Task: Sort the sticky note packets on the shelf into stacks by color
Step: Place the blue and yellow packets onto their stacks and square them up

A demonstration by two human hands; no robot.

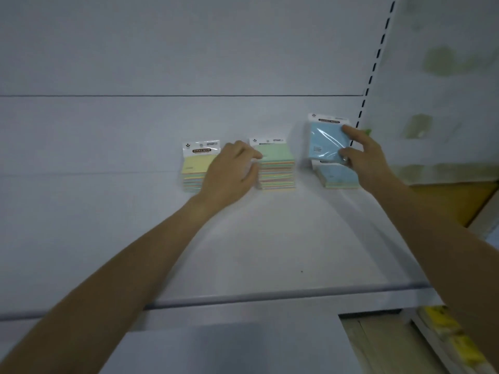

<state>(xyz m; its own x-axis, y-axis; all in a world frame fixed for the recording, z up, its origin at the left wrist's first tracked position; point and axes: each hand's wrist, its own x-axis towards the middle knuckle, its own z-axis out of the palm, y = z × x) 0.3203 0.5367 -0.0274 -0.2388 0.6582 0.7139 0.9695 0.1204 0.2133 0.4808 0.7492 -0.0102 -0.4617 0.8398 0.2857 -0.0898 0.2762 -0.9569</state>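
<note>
Only one legible text: "STICKY NOTE", in pale capitals on a dark oval banner. It stands on the white header card (201, 148) of the yellow-topped packet (198, 164). That card also has a small logo mark at top left and a small dark print block at top right, both too blurred to read. Faint print on the yellow sheet itself, unreadable.

Blue packet (325, 143), raised at right: same kind of dark banner on its header, letters smeared, not readable. Tiny print on the blue face, illegible.

Green-topped packet (275, 155): header shows a logo and a dark print block, banner partly covered, unreadable.
</note>
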